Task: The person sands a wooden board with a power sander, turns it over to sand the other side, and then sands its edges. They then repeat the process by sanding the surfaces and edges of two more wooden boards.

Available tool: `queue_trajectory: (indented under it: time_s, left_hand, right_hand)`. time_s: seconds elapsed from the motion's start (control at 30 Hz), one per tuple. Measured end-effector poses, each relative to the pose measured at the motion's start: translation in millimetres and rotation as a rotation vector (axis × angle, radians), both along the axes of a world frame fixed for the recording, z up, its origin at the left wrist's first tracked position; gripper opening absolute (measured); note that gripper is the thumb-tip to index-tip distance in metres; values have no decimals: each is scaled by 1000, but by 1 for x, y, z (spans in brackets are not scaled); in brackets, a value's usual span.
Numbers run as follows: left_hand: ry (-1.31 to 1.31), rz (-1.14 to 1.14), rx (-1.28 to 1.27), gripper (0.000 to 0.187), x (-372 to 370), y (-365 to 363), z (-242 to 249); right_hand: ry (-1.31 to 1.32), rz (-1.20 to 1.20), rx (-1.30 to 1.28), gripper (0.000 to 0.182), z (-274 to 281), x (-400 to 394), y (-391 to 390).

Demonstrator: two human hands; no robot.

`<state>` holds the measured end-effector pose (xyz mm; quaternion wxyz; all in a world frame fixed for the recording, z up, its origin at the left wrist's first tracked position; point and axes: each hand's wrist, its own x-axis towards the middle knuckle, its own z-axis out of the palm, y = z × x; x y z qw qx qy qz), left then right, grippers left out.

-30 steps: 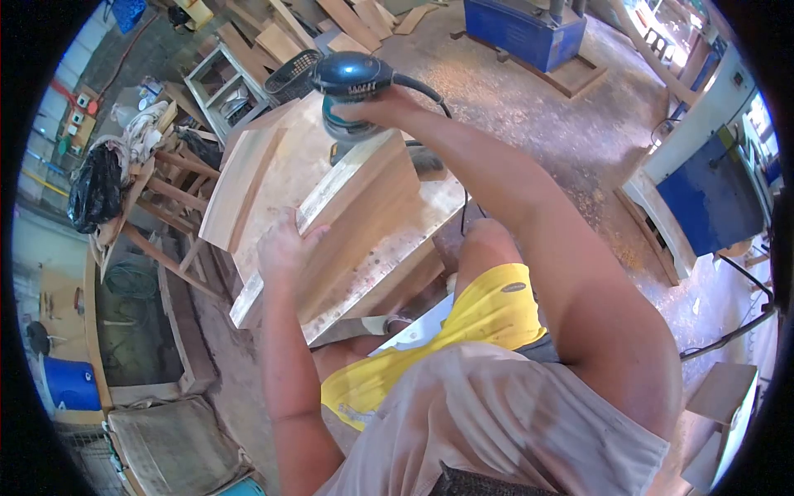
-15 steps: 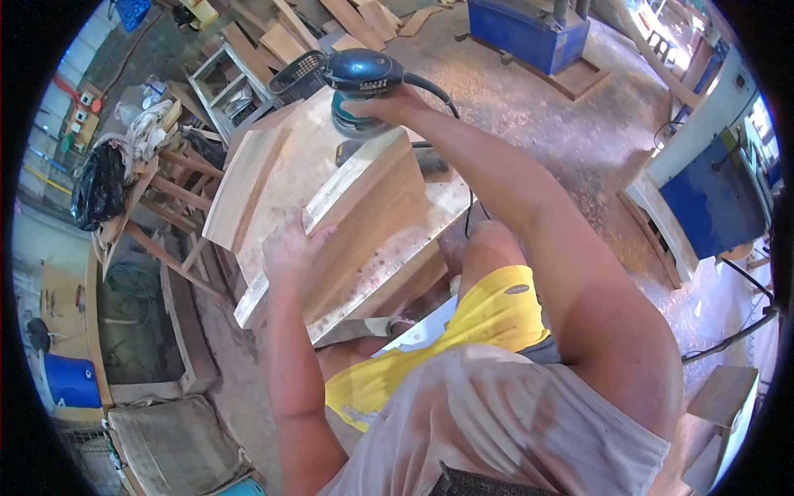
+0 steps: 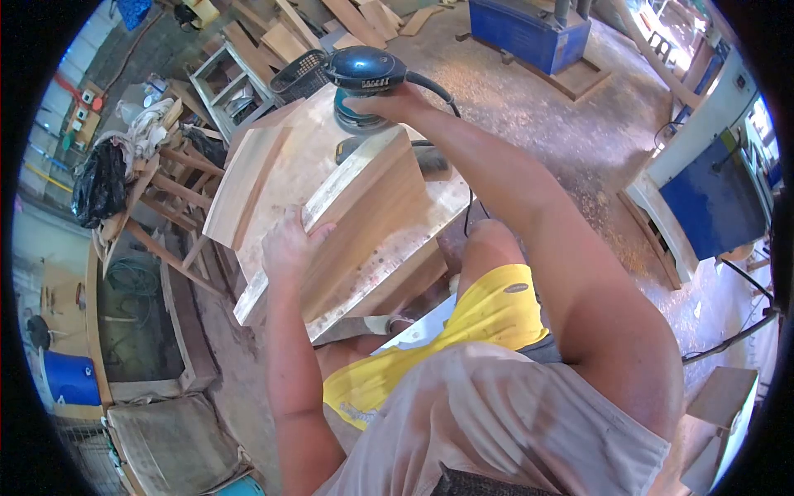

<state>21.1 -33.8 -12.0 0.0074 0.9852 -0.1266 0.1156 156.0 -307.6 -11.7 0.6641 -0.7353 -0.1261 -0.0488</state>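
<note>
My right hand, arm stretched forward, is wrapped round the lower body of an electric sander with a dark blue top. The sander stands upright at the far end of a wooden board; whether its pad touches the board or the worktable cannot be told. My left hand grips the board's near left part, thumb over its face and fingers across the pale top edge. The board stands on its long edge on the worktable. Behind it lies a partly hidden power tool.
Another wooden piece lies on the table's left side. The sander's cord runs back past my right forearm. A black basket and a timber pile are beyond. Blue machines stand at the back and right.
The sander and my right hand have shifted very slightly to the right. My left hand keeps its grip on the board, which has hardly moved.
</note>
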Motion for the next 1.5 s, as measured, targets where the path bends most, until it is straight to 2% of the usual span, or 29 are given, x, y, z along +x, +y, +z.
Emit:
queue_trajectory:
  time_s: [0.1,0.17,0.23,0.4,0.47,0.5,0.6,0.63,0.73,0.9,1.07,1.13,1.17,1.33,1.43,1.5]
  left_hand:
    - [-76,-66,-69,61,-1,0,-1]
    - [5,-2,-13,66,0,-3,4]
    - [75,57,43,72,0,-5,5]
    - [34,38,38,72,-2,-2,3]
    - [49,34,36,71,-4,-1,3]
    - [51,29,30,71,-2,-2,5]
    - [97,70,26,71,-2,-4,7]
    - [96,70,24,71,-2,-6,8]
    - [92,90,23,70,-6,-8,10]
    - [77,53,9,70,-3,-5,8]
    - [101,72,22,71,-2,-2,4]
    - [59,51,10,72,-1,1,4]
    - [55,37,14,71,-1,1,3]
    - [109,81,42,70,-6,-5,11]
    - [62,35,-13,68,-3,2,5]
    - [46,12,16,67,-2,3,2]
  right_hand:
    - [-80,-23,-125,63,-1,-1,-3]
    - [-115,-13,-177,64,-4,-4,-3]
    - [8,-35,-114,65,-2,5,-5]
    - [-95,13,-97,67,5,-11,-2]
    - [-18,71,70,59,3,-10,-2]
    - [44,-12,-47,59,7,-5,-3]
    - [-32,-25,18,58,4,-7,-3]
    - [-121,-94,-155,57,5,-10,-2]
    - [-22,11,-117,57,2,-10,-12]
    - [-5,-122,-384,55,30,-33,-25]
    - [-93,-66,-304,55,12,-25,-25]
    - [34,-2,-287,51,25,-21,-38]
    - [85,-96,-247,50,23,-23,-39]
    - [-23,-104,-297,52,15,-39,-30]
    - [43,-216,-533,54,22,-35,-37]
    - [65,-188,-463,57,27,-37,-41]
